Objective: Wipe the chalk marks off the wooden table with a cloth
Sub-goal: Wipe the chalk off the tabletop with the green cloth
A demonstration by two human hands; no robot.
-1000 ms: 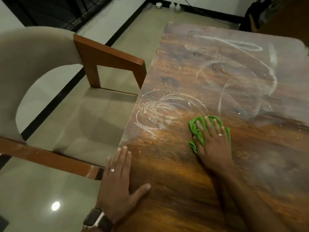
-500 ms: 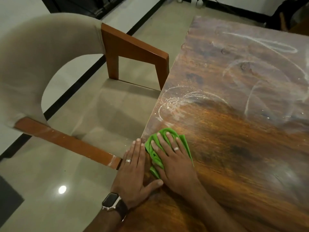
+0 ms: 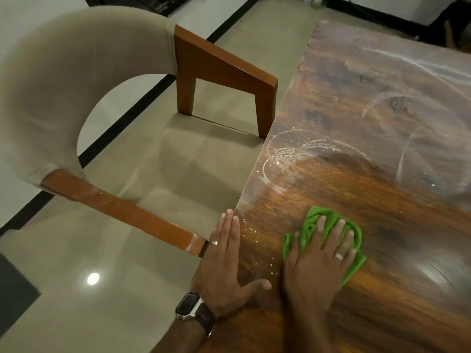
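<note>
On the near left part of the wooden table [image 3: 356, 289] we press the green cloth [image 3: 309, 225] flat under our right hand [image 3: 316, 266], fingers spread and straight over it, not curled round it. Our left hand [image 3: 224, 258] lies flat at the table's left edge, fingers straight and together, thumb out on the wood, holding nothing; a watch [image 3: 190, 307] sits on that wrist.

We judge the job partly done. The wood around and behind the cloth looks dark and free of lines, though fine white crumbs [image 3: 251, 229] are scattered between our two hands along the edge. Just beyond the cloth, near the left edge, a cluster of chalk loops [image 3: 288, 154] is plain to see. Farther out, long pale arcs [image 3: 407, 154] and a streak [image 3: 420, 62] toward the far corner cross the surface. So most of the marked area seems left: the loops first, then the far arcs, then the loose crumbs.

A chair [image 3: 102, 103] with wooden armrests stands just beside the table's left edge.
</note>
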